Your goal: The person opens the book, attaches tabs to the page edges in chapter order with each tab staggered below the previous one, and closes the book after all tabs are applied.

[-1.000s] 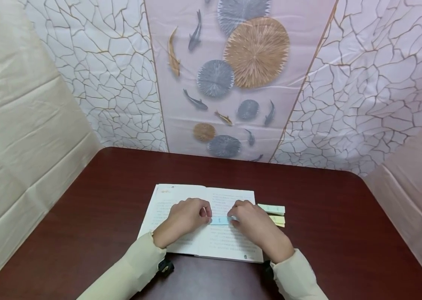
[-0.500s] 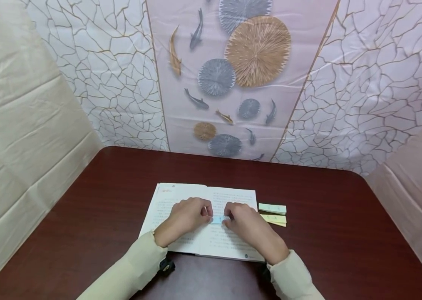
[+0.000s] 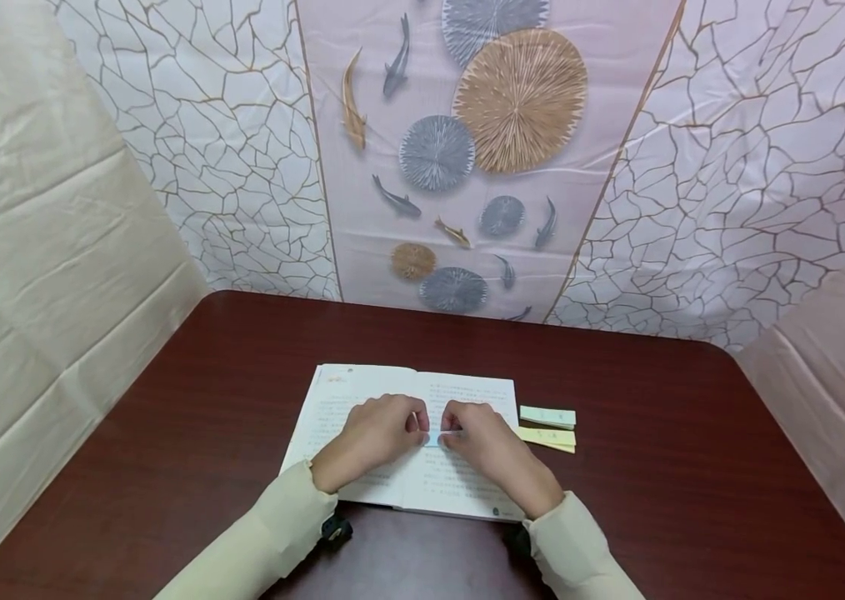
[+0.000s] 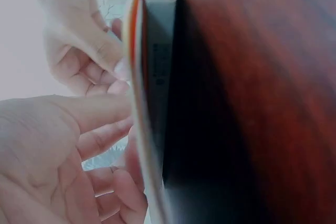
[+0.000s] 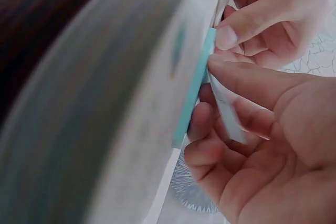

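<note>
An open book (image 3: 460, 487) lies on the table, and a blue sticky-note strip (image 3: 433, 438) rests across its right page near the fold. My left hand (image 3: 377, 429) pinches the strip's left end between thumb and index finger. Close beside it, my right hand (image 3: 488, 442) pinches a pale strip (image 5: 226, 111) that stands away from the turquoise strip (image 5: 194, 93) on the page. In the right wrist view the left thumb (image 5: 227, 36) presses at the strip's end. The left wrist view shows both hands, but the book edge (image 4: 139, 93) hides the strip.
A pale green sticky-note pad (image 3: 548, 416) and a yellow one (image 3: 548, 437) lie just right of the book, the yellow one partly by its edge. The dark red table (image 3: 655, 467) ends at a patterned cloth backdrop (image 3: 430, 208). Black wrist cameras sit under both sleeves.
My right hand has moved left along the blue strip toward my left hand, which stays nearly still. Less of the strip shows between the hands, and the yellow pad is less covered.
</note>
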A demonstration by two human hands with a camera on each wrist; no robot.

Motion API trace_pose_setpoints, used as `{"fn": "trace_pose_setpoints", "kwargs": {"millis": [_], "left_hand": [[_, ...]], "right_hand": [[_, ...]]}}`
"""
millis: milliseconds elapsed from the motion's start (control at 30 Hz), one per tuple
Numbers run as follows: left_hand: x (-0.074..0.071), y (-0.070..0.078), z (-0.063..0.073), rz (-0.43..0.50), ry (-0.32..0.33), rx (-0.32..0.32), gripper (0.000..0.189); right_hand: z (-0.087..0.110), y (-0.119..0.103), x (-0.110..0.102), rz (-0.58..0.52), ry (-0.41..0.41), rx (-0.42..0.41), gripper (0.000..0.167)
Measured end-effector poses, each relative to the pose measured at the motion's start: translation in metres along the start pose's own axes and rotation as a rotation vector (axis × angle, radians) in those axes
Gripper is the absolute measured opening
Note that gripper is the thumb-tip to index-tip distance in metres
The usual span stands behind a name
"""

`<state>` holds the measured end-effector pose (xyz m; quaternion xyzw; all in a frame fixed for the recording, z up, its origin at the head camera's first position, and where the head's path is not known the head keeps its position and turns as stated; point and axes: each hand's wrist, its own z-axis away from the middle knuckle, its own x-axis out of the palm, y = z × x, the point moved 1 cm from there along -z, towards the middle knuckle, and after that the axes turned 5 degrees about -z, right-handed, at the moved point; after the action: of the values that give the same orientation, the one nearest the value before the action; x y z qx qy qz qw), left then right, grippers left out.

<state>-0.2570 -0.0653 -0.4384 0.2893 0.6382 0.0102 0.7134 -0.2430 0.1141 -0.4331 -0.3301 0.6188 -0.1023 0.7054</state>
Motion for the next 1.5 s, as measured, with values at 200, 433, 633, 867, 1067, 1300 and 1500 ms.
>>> {"fn": "trace_pose_setpoints", "kwargs": {"millis": [200, 433, 633, 867, 1067, 1300, 1500], "left_hand": [[-0.003, -0.006, -0.001, 0.047, -0.048, 0.027, 0.013], [-0.007, -0.006, -0.002, 0.057, -0.110, 0.036, 0.025], [-0.006, -0.002, -0.003, 0.047, -0.113, 0.047, 0.025], [-0.003, -0.002, -0.001, 0.034, -0.058, 0.051, 0.016], [-0.001, -0.004, 0.000, 0.036, -0.063, 0.057, 0.018], [0.000, -0.006, -0.001, 0.028, -0.073, 0.036, 0.019], [0.001, -0.004, -0.002, 0.043, -0.084, 0.040, 0.019]], "right_hand": [[0.000, -0.002, 0.002, -0.014, 0.003, -0.030, 0.018], [0.001, 0.000, 0.001, -0.022, 0.014, -0.025, 0.015], [0.002, 0.006, -0.006, -0.087, -0.045, 0.003, 0.017], [0.003, 0.019, -0.031, -0.203, -0.042, -0.023, 0.016], [0.006, 0.049, -0.066, -0.233, 0.079, 0.162, 0.006], [0.002, 0.085, -0.075, -0.285, 0.087, 0.258, 0.011], [-0.001, 0.097, -0.075, -0.250, 0.059, 0.269, 0.014]]}}
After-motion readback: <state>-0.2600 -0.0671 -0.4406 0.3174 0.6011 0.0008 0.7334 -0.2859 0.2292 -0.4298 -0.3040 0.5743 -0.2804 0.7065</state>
